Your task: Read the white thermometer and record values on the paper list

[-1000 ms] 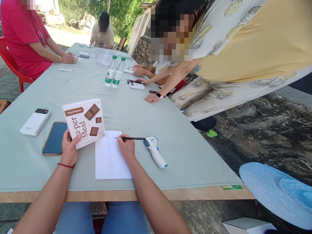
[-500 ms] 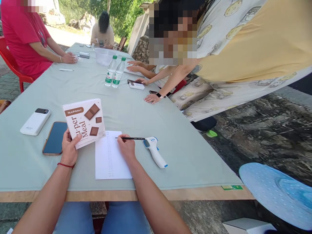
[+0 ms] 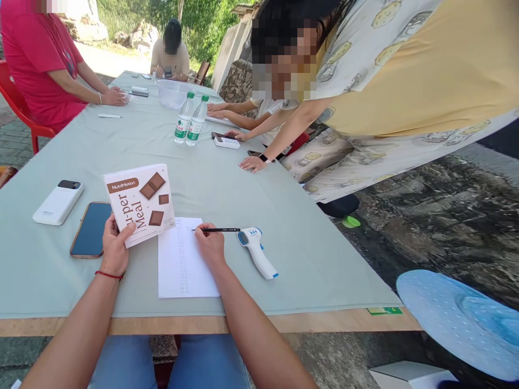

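Observation:
My left hand (image 3: 115, 246) grips a white NutriMotion box (image 3: 140, 205) with brown chocolate squares printed on it, its thumb on the front face. The box is tilted and overlaps the top left corner of a white sheet of paper (image 3: 186, 275). On that sheet my right hand (image 3: 211, 246) rests, closed around a black pencil (image 3: 219, 230) with its tip over the paper. Columns of small marks run down the page, too small to read. Just right of the pencil lies a white infrared thermometer (image 3: 259, 256). A phone (image 3: 91, 229) lies beside my left hand, partly hidden by it.
A white power bank (image 3: 59, 202) lies at the left. Two water bottles (image 3: 190, 121) stand mid-table, before a clear plastic basin (image 3: 172, 94). Several people are around the table (image 3: 316, 270); one leans in from the right, a hand (image 3: 252, 163) on the cloth.
My hands, the box and the pencil stay almost in place. The person leaning at the right has shifted their head slightly, and the hands behind the bottles have moved a little left.

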`<state>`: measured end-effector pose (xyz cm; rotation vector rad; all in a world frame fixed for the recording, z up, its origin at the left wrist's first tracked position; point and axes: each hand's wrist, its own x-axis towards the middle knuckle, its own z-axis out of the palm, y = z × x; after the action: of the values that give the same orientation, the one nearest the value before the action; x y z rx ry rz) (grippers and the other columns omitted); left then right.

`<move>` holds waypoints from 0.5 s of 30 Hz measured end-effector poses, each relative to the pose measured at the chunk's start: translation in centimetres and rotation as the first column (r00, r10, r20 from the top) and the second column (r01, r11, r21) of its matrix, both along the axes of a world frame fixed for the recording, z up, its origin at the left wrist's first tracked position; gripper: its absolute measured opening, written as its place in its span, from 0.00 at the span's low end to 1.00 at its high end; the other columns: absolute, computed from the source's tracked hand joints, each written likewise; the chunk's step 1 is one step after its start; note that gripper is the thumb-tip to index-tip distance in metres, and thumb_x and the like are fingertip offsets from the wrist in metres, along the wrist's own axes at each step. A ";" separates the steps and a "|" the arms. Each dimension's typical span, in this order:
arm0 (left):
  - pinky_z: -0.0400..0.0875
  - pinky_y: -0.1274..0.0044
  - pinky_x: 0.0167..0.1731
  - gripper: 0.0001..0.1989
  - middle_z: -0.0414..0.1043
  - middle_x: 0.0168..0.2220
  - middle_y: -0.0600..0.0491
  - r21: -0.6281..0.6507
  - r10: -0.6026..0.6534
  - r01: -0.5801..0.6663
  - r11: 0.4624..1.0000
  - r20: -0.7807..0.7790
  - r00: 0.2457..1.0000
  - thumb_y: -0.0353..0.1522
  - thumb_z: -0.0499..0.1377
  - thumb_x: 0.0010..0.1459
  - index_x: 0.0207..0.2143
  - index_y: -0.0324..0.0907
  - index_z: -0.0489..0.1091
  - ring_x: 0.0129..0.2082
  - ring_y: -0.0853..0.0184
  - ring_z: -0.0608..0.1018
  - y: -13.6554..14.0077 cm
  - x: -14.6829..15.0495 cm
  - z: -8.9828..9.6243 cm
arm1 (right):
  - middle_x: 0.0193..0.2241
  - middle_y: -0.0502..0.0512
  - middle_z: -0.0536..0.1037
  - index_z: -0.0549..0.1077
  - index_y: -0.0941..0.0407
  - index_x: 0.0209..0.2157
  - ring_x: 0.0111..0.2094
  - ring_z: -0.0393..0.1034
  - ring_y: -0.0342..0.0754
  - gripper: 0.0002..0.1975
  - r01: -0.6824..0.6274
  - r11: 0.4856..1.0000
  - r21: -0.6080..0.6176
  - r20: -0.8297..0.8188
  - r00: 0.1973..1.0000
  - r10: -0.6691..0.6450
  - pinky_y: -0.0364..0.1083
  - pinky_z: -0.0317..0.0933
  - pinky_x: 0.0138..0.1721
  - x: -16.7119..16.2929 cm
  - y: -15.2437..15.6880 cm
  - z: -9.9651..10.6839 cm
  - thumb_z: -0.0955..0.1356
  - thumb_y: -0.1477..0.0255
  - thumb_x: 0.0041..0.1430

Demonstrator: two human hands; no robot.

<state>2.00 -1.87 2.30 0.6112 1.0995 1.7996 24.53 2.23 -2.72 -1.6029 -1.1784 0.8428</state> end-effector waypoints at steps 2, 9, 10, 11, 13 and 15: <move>0.68 0.63 0.52 0.29 0.73 0.50 0.48 0.001 0.001 -0.001 1.000 0.007 1.000 0.35 0.74 0.37 0.42 0.43 0.68 0.53 0.55 0.73 0.0 0.0 0.1 | 0.19 0.46 0.71 0.71 0.54 0.26 0.23 0.64 0.45 0.10 0.003 1.000 -0.003 -0.024 1.000 -0.003 0.44 0.57 0.26 0.0 0.0 0.0 0.65 0.63 0.43; 0.68 0.64 0.51 0.29 0.73 0.49 0.49 0.001 0.000 0.000 1.000 0.005 1.000 0.35 0.74 0.36 0.42 0.43 0.68 0.52 0.55 0.73 0.0 0.0 0.1 | 0.19 0.47 0.71 0.70 0.54 0.26 0.23 0.64 0.45 0.10 0.032 0.999 0.020 -0.035 0.999 -0.031 0.43 0.57 0.26 -0.1 -0.1 0.4 0.64 0.63 0.43; 0.68 0.64 0.51 0.29 0.73 0.49 0.49 0.001 -0.002 0.002 1.000 0.004 1.000 0.35 0.74 0.36 0.42 0.43 0.68 0.52 0.55 0.73 0.0 0.0 0.1 | 0.19 0.47 0.71 0.70 0.54 0.26 0.23 0.64 0.45 0.10 0.028 0.999 0.020 -0.027 0.999 -0.027 0.43 0.57 0.26 -0.1 -0.1 0.3 0.64 0.63 0.44; 0.68 0.64 0.51 0.29 0.73 0.49 0.48 0.001 -0.004 0.004 1.000 0.005 1.000 0.35 0.74 0.37 0.42 0.43 0.68 0.52 0.56 0.73 0.0 0.0 0.1 | 0.19 0.47 0.71 0.70 0.54 0.26 0.23 0.64 0.45 0.10 0.024 1.000 0.019 -0.020 1.000 -0.023 0.43 0.57 0.26 -0.1 0.0 0.3 0.64 0.63 0.44; 0.69 0.65 0.50 0.29 0.73 0.49 0.48 0.001 -0.003 0.003 1.000 0.001 1.000 0.35 0.74 0.37 0.43 0.43 0.68 0.52 0.56 0.73 0.0 0.0 0.1 | 0.18 0.46 0.71 0.69 0.54 0.25 0.22 0.63 0.45 0.09 0.015 1.000 0.014 -0.009 1.000 -0.015 0.43 0.57 0.26 -0.1 0.0 0.1 0.64 0.63 0.44; 0.69 0.65 0.50 0.29 0.73 0.49 0.48 0.006 -0.003 0.003 1.000 -0.011 1.000 0.36 0.74 0.37 0.43 0.43 0.69 0.52 0.56 0.73 0.0 0.0 0.0 | 0.18 0.46 0.70 0.69 0.53 0.25 0.22 0.63 0.45 0.09 0.013 1.000 0.010 -0.005 1.000 -0.012 0.43 0.57 0.25 -0.1 0.0 0.0 0.64 0.63 0.44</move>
<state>2.01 -1.86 2.33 0.6263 1.1003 1.7994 24.45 2.25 -2.75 -1.5978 -1.1664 0.8311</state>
